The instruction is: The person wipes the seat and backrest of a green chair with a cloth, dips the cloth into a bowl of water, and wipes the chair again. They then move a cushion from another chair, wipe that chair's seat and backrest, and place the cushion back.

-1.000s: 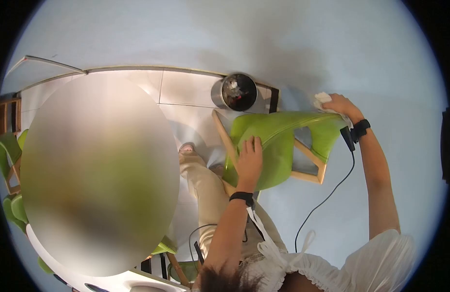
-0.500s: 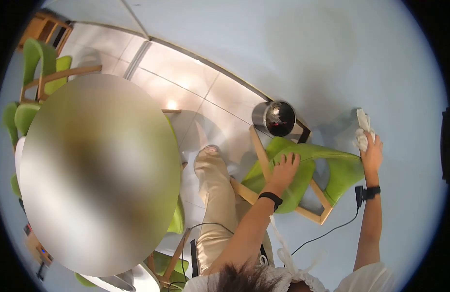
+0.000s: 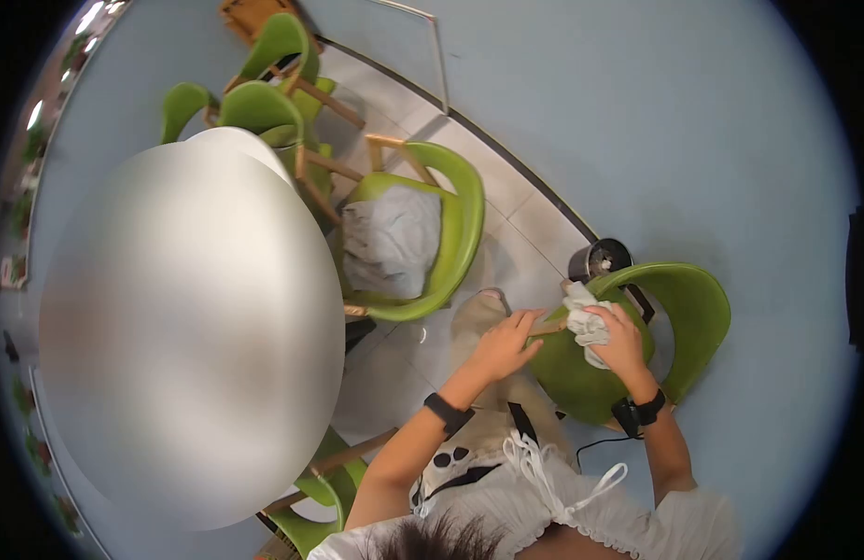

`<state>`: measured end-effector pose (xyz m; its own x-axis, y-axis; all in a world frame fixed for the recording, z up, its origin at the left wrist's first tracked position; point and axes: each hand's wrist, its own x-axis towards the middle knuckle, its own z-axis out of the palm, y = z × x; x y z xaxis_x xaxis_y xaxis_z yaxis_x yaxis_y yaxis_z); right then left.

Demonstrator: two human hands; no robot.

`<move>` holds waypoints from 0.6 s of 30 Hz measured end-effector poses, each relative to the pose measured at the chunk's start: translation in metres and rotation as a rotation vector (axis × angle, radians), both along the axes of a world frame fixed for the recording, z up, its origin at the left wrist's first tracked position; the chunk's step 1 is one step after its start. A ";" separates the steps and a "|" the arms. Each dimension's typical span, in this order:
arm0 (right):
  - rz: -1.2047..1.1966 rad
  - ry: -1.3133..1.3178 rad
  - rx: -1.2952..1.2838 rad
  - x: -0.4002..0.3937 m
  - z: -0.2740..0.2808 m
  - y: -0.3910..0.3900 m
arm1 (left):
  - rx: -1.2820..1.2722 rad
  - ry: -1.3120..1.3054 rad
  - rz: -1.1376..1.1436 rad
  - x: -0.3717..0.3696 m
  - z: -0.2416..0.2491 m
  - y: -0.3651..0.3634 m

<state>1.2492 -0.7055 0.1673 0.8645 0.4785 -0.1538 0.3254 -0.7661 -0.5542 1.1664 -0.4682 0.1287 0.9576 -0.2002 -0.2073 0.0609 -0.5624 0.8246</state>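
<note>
A green chair (image 3: 581, 385) with wooden parts stands in front of me, its curved back (image 3: 702, 308) to the right. My left hand (image 3: 502, 349) is at the chair's wooden bar (image 3: 550, 327), with thumb and fingers on either side of it. A crumpled white cloth (image 3: 586, 319) is bunched in my right hand (image 3: 622, 343), against the chair close to that bar. Part of the chair is hidden under the cloth and hand.
Behind the chair, a dark metal bin (image 3: 600, 259) stands by the blue wall (image 3: 637, 121). Another green chair (image 3: 464, 233) holds a grey cloth bundle (image 3: 394, 241). More green chairs (image 3: 262, 107) surround a white table (image 3: 240, 147), mostly covered by a blur. A black cable (image 3: 600, 441) hangs beside me.
My right hand has brought the cloth from the wall to the chair. The left hand has moved from the green surface to the wooden bar. The view has turned, showing more chairs.
</note>
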 end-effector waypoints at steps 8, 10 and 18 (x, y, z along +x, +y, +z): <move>0.548 0.237 0.273 -0.060 0.060 0.098 | -0.399 -0.193 0.337 -0.128 0.089 0.030; 0.561 0.356 0.514 -0.074 0.053 0.127 | -0.293 -0.393 0.413 -0.127 0.082 0.029; 0.459 0.936 0.770 -0.038 0.058 0.215 | -0.458 -0.291 0.734 -0.086 0.050 0.125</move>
